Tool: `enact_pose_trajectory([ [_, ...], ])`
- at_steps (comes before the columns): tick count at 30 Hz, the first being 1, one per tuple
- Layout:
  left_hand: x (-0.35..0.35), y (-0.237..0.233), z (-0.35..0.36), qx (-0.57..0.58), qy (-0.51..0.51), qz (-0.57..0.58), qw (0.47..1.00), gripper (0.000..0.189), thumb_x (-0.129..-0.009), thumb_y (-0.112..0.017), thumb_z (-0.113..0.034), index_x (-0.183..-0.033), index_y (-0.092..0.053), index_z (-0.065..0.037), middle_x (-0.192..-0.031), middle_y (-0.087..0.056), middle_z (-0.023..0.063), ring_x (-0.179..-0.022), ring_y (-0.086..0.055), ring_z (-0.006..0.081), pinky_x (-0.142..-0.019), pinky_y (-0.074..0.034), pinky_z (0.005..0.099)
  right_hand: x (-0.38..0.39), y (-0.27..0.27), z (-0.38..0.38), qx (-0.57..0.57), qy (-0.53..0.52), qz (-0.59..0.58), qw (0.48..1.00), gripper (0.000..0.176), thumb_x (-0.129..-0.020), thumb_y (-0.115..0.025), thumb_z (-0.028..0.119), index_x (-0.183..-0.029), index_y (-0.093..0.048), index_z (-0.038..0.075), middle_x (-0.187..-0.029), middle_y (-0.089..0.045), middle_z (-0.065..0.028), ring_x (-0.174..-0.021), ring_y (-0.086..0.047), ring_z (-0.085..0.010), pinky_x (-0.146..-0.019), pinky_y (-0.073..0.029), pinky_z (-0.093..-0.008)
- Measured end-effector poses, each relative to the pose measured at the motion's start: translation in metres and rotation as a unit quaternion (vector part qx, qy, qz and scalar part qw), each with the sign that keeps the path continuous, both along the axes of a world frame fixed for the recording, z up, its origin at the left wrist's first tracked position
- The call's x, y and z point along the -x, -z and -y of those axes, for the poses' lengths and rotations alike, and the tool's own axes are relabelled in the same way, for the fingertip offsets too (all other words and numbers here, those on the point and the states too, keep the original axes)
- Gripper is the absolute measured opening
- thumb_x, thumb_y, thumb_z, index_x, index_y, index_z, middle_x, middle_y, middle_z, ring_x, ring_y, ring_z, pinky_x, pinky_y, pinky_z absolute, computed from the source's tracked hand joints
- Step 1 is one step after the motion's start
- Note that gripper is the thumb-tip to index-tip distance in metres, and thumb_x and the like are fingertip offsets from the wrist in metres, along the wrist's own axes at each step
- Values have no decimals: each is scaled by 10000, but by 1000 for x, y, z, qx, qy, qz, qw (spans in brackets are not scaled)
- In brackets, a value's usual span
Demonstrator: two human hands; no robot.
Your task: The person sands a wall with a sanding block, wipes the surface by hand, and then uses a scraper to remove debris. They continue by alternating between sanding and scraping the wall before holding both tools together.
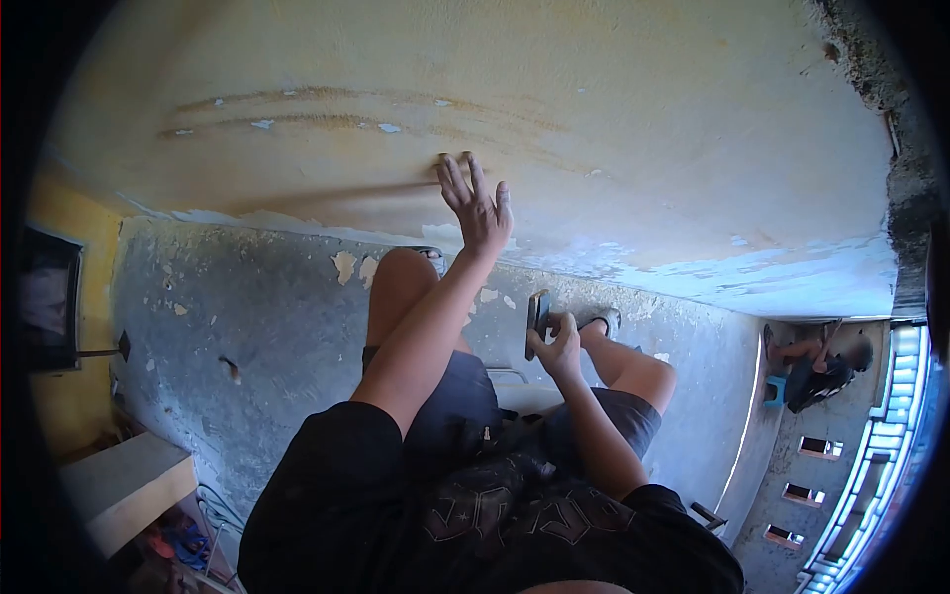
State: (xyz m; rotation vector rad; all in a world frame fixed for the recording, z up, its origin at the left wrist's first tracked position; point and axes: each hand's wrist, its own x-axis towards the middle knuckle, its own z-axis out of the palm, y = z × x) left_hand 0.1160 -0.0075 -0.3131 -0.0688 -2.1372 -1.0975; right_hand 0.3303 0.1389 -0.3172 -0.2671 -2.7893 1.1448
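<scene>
The fingers of my left hand are spread and reach to the yellowish wall, with nothing held between them. The fingertips look to be on or very near its surface, below two curved brown streaks. To the right and lower, my right hand grips a small flat block, dark with a lighter edge, held upright beside the knee. What exactly the block is cannot be made out.
Worn grey concrete floor with peeled flakes lies around my bent legs. At the far right another person sits by a blue stool. A ledge and a dark-framed opening are at the left.
</scene>
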Motion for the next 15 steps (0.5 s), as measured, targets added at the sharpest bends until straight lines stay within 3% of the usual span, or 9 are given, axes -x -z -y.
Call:
enact_pose_trajectory([
  [2,0,-3,1,-5,11,12,1000,691,-1003,-391,-418,-1520,-155,-25,-1555,-3,302,-1407,-53,524,-1125,-101,605,-13,3,6,25,31,64,997,408,-696,-755,229,-960,-569,-21,-869,-610,-168,-814,-610,-293,-732,-490,-381],
  [5,1,-2,0,9,-2,13,1000,712,-1003,-380,-439,-1525,-126,-28,-1554,11,303,-1409,-44,523,-1124,-101,608,-21,28,6,63,19,56,996,399,-691,-755,232,-945,-576,-18,-844,-595,-151,-748,-569,-266,-695,-474,-377],
  [12,2,3,3,32,-4,35,999,712,-1004,-386,-426,-1526,-110,-28,-1552,21,313,-1415,-34,516,-1132,-93,594,-4,17,7,102,15,37,994,384,-697,-754,216,-942,-572,-16,-847,-577,-134,-727,-544,-251,-690,-468,-376],
  [13,2,5,1,20,-3,30,999,698,-1002,-396,-411,-1529,-124,-43,-1554,12,312,-1404,-46,542,-1097,-119,641,-4,19,6,105,11,38,994,396,-706,-759,218,-957,-562,-17,-847,-574,-134,-734,-547,-250,-695,-471,-372],
  [15,5,9,2,33,-3,30,999,726,-999,-389,-433,-1534,-87,-47,-1557,45,310,-1417,1,536,-1096,-107,649,-5,20,4,117,15,25,993,387,-715,-754,218,-955,-555,-10,-839,-584,-125,-724,-540,-233,-691,-468,-357],
])
